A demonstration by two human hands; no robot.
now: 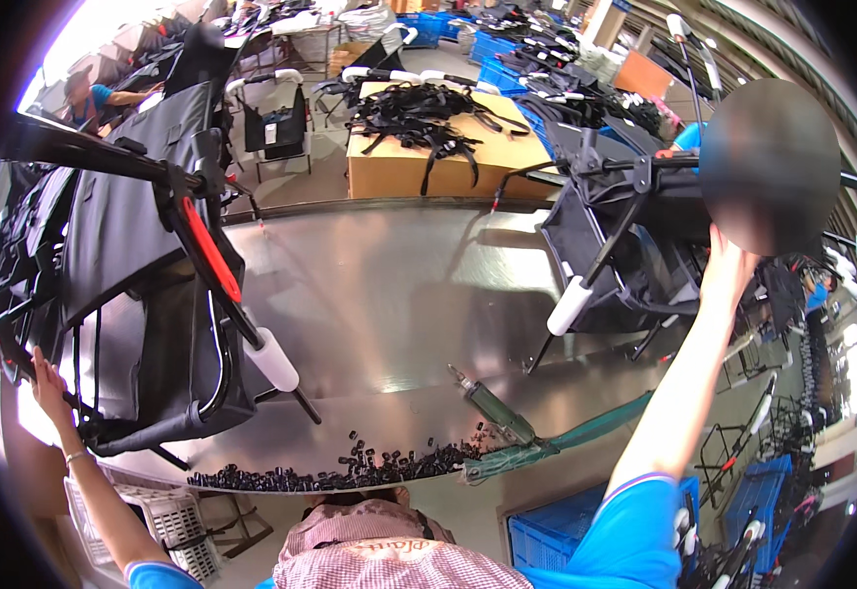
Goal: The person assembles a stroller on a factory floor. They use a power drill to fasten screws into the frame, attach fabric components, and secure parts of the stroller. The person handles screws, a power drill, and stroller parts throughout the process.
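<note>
My left hand (52,398) reaches out at the far left, fingers stretched up against the lower tube of a black folding frame with a fabric seat (119,231), like a stroller. That frame carries a red strip (210,249) and a white foam sleeve (271,360). My right arm stretches forward to the right. My right hand (729,260) is beside a second black fabric frame (605,260), which also has a white sleeve (571,305). A dark blurred disc (770,167) hides its fingers, so their grip cannot be made out.
Both frames stand on a shiny metal table (369,294). Small black plastic parts (350,473) lie along its near edge, by a green power screwdriver (497,407) and a green sleeve (566,439). Black straps (428,118) cover a box (379,177) beyond. Blue crates (546,535) stand below right.
</note>
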